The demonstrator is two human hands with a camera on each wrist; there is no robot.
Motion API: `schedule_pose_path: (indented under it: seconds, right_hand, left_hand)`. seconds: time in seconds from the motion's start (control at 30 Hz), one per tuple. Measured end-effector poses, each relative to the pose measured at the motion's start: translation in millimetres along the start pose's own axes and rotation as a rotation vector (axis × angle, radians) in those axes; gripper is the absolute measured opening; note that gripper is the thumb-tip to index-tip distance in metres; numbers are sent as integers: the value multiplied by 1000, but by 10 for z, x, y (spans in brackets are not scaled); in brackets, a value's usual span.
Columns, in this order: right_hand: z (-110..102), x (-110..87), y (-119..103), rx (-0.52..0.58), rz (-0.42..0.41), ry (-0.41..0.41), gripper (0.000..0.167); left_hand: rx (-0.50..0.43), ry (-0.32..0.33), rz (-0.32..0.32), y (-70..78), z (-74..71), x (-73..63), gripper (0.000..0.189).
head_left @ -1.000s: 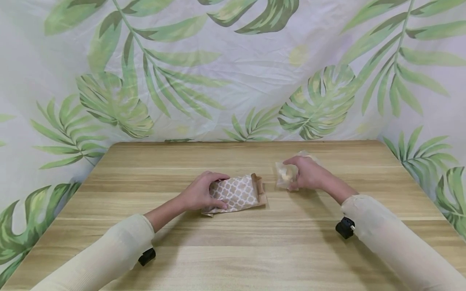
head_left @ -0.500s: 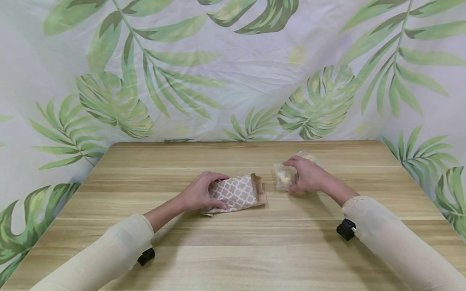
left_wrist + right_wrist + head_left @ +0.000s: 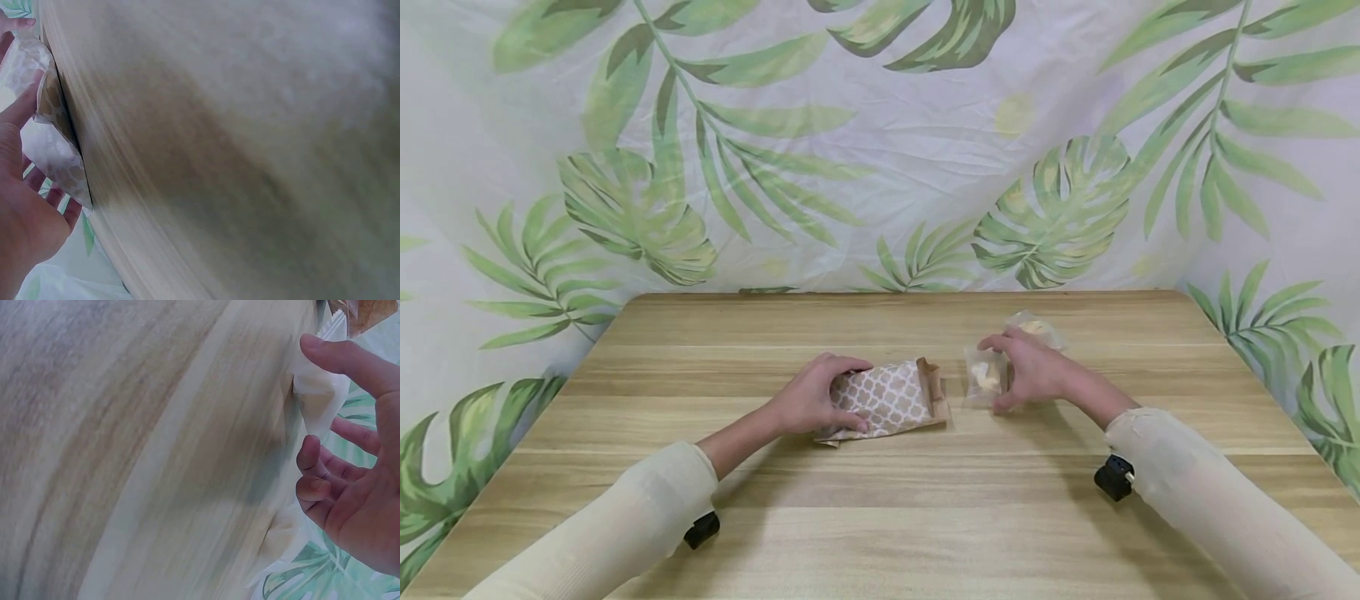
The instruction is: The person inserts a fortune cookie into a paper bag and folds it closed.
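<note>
My left hand (image 3: pixel 805 398) grips the closed end of a brown paper bag (image 3: pixel 891 396) with a white lattice pattern, thumb on the near side and fingers at the far side. The bag lies flat, its mouth facing right. In the left wrist view, the bag (image 3: pixel 55 153) sits between thumb and fingers. To its right, my right hand (image 3: pixel 1037 367) holds a small clear packet (image 3: pixel 981 377) with a pale yellow snack inside, its thumb and index finger at opposite edges. The right wrist view shows the thumb along the packet (image 3: pixel 315 394), the other fingers loosely bent.
A second clear snack packet (image 3: pixel 1045 333) lies behind the right hand, partly hidden by it. Both hands work over a wood-grain table (image 3: pixel 880 542). A leaf-patterned cloth (image 3: pixel 880 167) hangs behind the table's back edge.
The right hand and its packet have moved slightly toward me, and more of the rear packet shows. The left hand and paper bag have stayed put.
</note>
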State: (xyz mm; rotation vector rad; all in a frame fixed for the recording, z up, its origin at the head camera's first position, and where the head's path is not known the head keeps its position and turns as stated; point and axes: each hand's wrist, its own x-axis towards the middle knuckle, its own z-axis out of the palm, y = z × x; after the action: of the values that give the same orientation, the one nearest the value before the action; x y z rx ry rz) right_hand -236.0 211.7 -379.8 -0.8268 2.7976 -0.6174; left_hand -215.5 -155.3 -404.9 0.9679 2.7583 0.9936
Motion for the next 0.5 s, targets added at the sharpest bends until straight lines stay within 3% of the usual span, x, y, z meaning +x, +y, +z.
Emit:
schedule_pose_path:
  seconds: [0.5]
  right_hand:
    - [43,-20,-1,18,-6,18,86]
  left_hand:
    - [-13,5,-6,2,5,-5,82]
